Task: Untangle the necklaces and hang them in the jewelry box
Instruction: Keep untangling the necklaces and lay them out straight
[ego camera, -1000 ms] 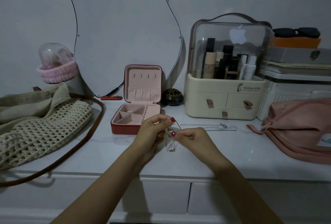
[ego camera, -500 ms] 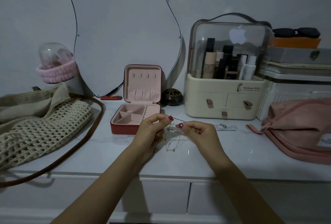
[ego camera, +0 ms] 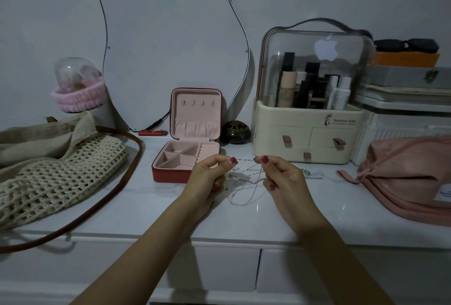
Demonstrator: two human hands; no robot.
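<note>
A tangle of thin silver necklaces point(ego camera: 245, 180) hangs between my two hands just above the white dresser top. My left hand point(ego camera: 210, 175) pinches one strand at its fingertips. My right hand point(ego camera: 280, 175) pinches another strand, a short stretch of chain taut between them. Loops droop down to the surface. The red jewelry box point(ego camera: 188, 155) stands open just behind my left hand, pink inside, with small hooks in its raised lid and nothing hanging on them. Another chain piece with a clasp point(ego camera: 306, 172) lies on the top right of my right hand.
A crochet bag point(ego camera: 56, 173) with a brown strap lies at the left. A cream cosmetics organizer point(ego camera: 307, 119) stands behind my right hand, a pink pouch point(ego camera: 410, 177) at the right. A small dark jar point(ego camera: 235, 132) sits next to the box. A mirror leans on the wall.
My hands have drawn apart, the right one moving right, stretching the chain between them. The hanging loops have spread wider and lower.
</note>
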